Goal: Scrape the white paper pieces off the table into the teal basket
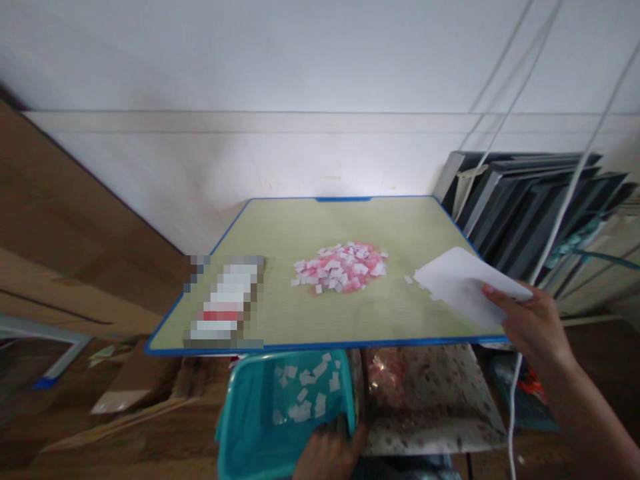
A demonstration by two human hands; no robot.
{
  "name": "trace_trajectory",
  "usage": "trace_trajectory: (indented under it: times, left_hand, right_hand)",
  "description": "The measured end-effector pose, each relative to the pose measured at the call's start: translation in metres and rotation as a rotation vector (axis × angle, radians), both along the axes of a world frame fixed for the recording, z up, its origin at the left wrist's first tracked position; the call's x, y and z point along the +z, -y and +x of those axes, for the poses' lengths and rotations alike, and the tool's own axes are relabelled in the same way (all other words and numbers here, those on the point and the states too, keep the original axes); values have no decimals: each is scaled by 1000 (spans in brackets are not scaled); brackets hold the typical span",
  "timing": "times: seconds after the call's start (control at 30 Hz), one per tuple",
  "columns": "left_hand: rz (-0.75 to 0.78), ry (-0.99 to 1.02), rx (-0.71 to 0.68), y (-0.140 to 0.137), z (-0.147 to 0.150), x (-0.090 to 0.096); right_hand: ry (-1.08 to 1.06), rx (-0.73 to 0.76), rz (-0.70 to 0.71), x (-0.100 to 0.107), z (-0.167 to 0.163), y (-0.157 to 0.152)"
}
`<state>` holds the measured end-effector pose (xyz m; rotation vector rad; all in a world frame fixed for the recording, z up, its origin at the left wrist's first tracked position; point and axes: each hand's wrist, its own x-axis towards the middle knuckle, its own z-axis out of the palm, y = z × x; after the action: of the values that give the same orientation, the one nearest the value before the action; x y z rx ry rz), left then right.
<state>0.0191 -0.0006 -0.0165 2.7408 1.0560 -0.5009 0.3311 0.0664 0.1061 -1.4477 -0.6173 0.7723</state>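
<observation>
My right hand [537, 327] is closed on a white sheet of paper or thin card [457, 283], thumb on top. The sheet slants over the right side of a small folding table [280, 220], with small white pieces by its left edge. A loose heap of small white paper squares and pink pieces [343, 267] lies mid-table. My left hand [330, 453] is at the near right rim of a teal plastic basket [250, 427], below the table's front edge. It is blurred and its fingers are unclear. Several white squares [305, 387] lie in the basket.
A pixelated object [227, 300] lies at the table's left. Beside the basket is a speckled surface [435, 400] with a clear bag of pink pieces [387, 380]. Dark flat panels [530, 207] lean at the right, and a white cable [565, 213] hangs in front.
</observation>
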Motion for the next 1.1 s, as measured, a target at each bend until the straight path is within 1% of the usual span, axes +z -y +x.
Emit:
trace_trajectory:
  times: [0.07, 0.13, 0.17, 0.23, 0.27, 0.33, 0.4, 0.47, 0.63, 0.7, 0.8, 0.87, 0.93, 1.1]
  left_hand:
    - [-4, -4, -1, 0, 0, 1]
    - [-13, -9, -3, 1, 0, 1]
    - [-14, -8, -5, 1, -1, 1]
    - [-12, -5, -12, 1, -2, -1]
    - [-8, -6, -14, 1, -2, -1]
    - [-4, -10, -16, 0, -2, -1]
    - [2, -12, -17, -1, -1, 0]
    - [-4, -15, -25, -2, 0, 1]
    - [-8, -5, -25, -3, 0, 3]
    - [-22, 1, -19, -2, 0, 4]
    - [-38, -16, -5, -2, 0, 4]
    - [-35, -27, -4, -2, 1, 4]
    - [-39, -27, -15, -2, 1, 3]
    - [-32, -23, -4, -1, 0, 2]
  right_hand:
    - [-38, 11, -13, 1, -5, 1]
    - [-20, 53, -25, 0, -8, 5]
    - [12, 82, -31, 0, -8, 7]
    - [142, 104, -38, -1, -7, 10]
    - [230, 86, -37, -2, -5, 10]
    - [390, 3, -23, -2, -1, 8]
    - [462, -64, -5, -1, 5, 2]
    - [461, -71, -3, -3, 10, -6]
    - [423, 13, 0, -14, 15, -24]
    - [403, 6, 19, -18, 15, -27]
    - [310, 7, 53, -21, 14, -25]
    - [235, 64, 50, -18, 11, -20]
    - [174, 159, 22, -13, 5, -13]
    - [125, 419, -125, -3, -17, -2]
